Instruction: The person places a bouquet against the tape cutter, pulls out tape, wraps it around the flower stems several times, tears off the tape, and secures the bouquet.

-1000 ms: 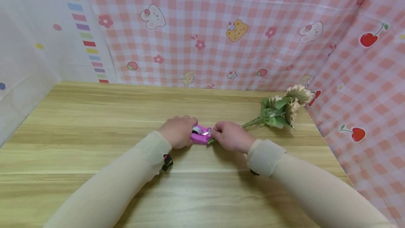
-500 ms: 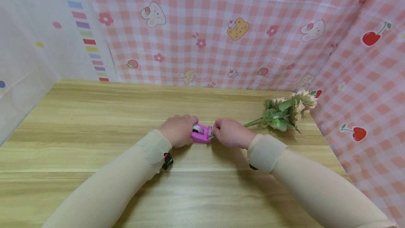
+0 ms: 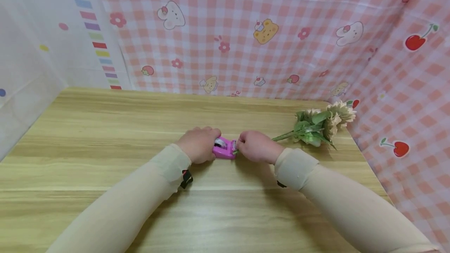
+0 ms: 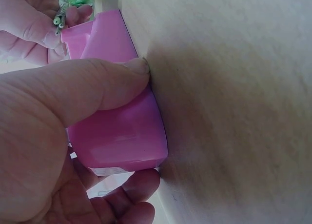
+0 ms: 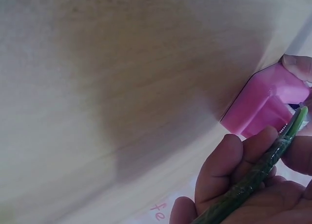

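Observation:
My left hand (image 3: 198,145) grips a pink tape dispenser (image 3: 223,154) standing on the table, thumb along one side and fingers on the other, as the left wrist view shows. Its toothed end faces my right hand (image 3: 258,146), which is close by. The right fingers are curled round the green stems (image 5: 248,182) of a bunch of cream flowers (image 3: 339,119). Shiny clear tape shows around these stems in the right wrist view. The cut stem ends stick out past the fingertips, right at the dispenser's cutter. Leaves and blossoms extend to the right; the palm hides the stems' middle in the head view.
The wooden table (image 3: 105,128) reaches back to a pink checked cloth (image 3: 242,65) hanging behind it. More checked cloth hangs along the right side, close to the blossoms. White cloth with coloured dots (image 3: 31,30) bounds the left.
The flowers have shifted slightly to the right, and their leaves have turned a little. A shiny strip of tape seen at the cutter earlier no longer shows. My left hand stays on the dispenser.

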{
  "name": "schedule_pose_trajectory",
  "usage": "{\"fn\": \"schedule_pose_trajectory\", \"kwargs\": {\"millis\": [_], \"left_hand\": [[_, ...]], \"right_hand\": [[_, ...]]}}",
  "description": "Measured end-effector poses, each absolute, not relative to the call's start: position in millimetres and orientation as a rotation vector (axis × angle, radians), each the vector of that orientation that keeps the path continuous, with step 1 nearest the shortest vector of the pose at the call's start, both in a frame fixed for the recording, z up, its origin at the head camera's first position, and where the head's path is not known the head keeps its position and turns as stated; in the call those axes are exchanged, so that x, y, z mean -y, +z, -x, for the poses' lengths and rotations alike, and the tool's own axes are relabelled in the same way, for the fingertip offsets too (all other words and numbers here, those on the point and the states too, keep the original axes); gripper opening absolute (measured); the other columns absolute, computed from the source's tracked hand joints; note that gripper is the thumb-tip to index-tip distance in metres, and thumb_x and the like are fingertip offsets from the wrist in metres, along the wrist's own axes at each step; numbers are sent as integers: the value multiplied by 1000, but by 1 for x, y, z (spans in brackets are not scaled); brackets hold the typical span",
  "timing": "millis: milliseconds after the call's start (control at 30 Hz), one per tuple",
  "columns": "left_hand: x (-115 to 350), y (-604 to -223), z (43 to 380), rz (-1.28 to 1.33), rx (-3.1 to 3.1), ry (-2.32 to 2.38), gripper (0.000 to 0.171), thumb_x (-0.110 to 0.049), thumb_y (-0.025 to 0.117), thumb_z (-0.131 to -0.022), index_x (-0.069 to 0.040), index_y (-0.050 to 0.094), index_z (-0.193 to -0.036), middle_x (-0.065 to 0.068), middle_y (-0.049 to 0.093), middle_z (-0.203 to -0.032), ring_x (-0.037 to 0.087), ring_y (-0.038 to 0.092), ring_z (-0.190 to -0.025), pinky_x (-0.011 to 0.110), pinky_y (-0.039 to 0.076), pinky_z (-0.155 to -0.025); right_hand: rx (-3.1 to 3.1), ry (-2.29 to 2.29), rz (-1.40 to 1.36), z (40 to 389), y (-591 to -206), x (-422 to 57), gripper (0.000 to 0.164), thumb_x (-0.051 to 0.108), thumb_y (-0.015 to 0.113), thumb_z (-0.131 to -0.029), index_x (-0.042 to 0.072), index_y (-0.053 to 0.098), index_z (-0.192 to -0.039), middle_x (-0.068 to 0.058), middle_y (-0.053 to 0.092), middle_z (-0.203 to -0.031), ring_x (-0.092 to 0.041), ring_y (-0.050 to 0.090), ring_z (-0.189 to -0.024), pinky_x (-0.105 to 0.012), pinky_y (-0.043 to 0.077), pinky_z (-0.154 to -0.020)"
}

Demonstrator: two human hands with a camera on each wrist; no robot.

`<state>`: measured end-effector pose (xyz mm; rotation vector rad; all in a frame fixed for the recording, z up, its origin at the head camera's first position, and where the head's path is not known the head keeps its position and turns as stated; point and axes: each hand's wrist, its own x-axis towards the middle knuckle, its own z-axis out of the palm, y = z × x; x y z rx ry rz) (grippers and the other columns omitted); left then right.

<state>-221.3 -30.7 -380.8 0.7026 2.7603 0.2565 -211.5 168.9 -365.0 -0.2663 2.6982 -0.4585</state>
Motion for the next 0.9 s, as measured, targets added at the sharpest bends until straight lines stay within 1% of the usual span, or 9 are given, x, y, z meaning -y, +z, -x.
{"fn": "schedule_pose_trajectory", "kwargs": {"millis": [200, 533, 900], "left_hand": [[31, -381, 221, -712, -2760, 257, 62, -29, 83, -90, -15, 56, -144, 9, 66, -137, 33, 65, -119, 51, 55, -105], [32, -379, 220, -710, -2754, 265, 66, -28, 83, -90, -15, 54, -148, 10, 64, -142, 35, 64, -123, 52, 53, -109], [32, -378, 218, -709, -2757, 265, 66, -28, 82, -91, -15, 54, -149, 10, 64, -143, 35, 63, -124, 52, 52, -109]], "right_hand": [[-2691, -472, 255, 213, -366, -170, 24, 24, 54, -107, 10, 70, -98, -5, 62, -79, -19, 56, -73, -31, 48, -69], [-2655, -513, 203, 212, -368, -170, 23, 26, 55, -108, 12, 69, -96, -4, 58, -78, -18, 53, -72, -30, 45, -67], [-2638, -545, 206, 213, -369, -172, 23, 26, 56, -106, 13, 68, -93, -2, 57, -77, -18, 52, -72, -30, 44, -68]]}}
